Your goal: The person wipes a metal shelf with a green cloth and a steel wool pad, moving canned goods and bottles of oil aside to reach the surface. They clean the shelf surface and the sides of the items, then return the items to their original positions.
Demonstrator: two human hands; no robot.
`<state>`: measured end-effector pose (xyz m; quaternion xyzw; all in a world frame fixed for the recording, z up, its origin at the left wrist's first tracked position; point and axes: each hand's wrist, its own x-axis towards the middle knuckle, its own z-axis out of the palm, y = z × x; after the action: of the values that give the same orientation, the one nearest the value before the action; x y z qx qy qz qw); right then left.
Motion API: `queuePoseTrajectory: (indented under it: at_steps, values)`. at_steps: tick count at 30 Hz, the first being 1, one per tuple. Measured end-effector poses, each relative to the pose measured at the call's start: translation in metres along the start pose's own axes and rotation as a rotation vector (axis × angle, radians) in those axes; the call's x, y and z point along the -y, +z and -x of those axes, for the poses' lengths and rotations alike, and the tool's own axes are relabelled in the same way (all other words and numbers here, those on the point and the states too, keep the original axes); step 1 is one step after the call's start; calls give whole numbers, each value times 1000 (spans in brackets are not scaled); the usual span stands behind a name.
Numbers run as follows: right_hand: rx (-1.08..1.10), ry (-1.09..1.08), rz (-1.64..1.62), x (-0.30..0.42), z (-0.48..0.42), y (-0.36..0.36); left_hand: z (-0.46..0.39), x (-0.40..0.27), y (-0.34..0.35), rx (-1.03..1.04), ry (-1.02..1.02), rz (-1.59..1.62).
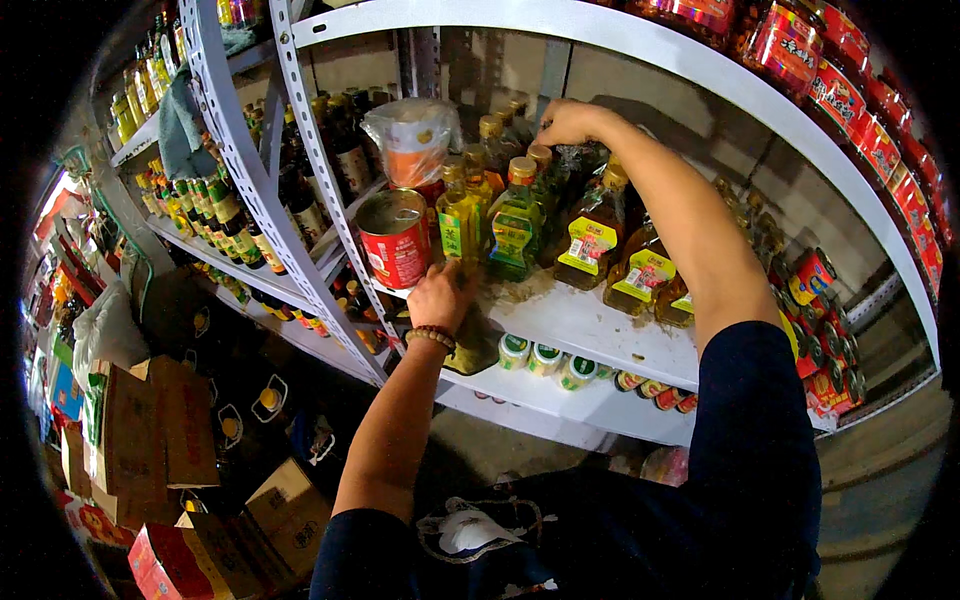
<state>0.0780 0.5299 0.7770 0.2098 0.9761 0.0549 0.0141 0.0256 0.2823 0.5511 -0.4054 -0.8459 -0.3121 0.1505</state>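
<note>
My left hand [441, 298] is at the front edge of the white metal shelf [600, 309], next to a large red tin can [394, 238]. Its fingertips are close to the base of a slim yellow oil bottle [452, 214]. From under that hand hangs a dirty olive cloth [474, 341], apparently gripped in it. My right hand [574, 122] reaches over to the back rows, fingers bent down near the gold-capped bottles [540, 156]; its grasp is hidden. Between the hands stand a green-labelled oil bottle [515, 221] and a waisted oil bottle [589, 238] with a yellow label.
A plastic-wrapped orange-and-white can [412, 146] stands behind the red tin. Small green-lidded jars [546, 358] line the shelf below. Perforated uprights [315, 150] rise at left. Cardboard boxes [135, 435] and handled containers [270, 397] cover the floor. Red-labelled jars [784, 49] fill the upper shelf.
</note>
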Motion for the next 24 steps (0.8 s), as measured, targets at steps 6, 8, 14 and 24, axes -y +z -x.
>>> queuePoseTrajectory:
  at_steps: [6,8,14,24]
  values:
    - [2,22,-15,-2,4,-3,-1,2,4,-7,3,-6]
    - [-9,15,-71,-4,5,-12,0,4,4,-3,-14,-6]
    - [-159,209,-39,-56,-24,-16,-2,-4,2,2,-13,2]
    - [-89,82,-45,-57,-51,22,0,-2,-3,21,-33,1]
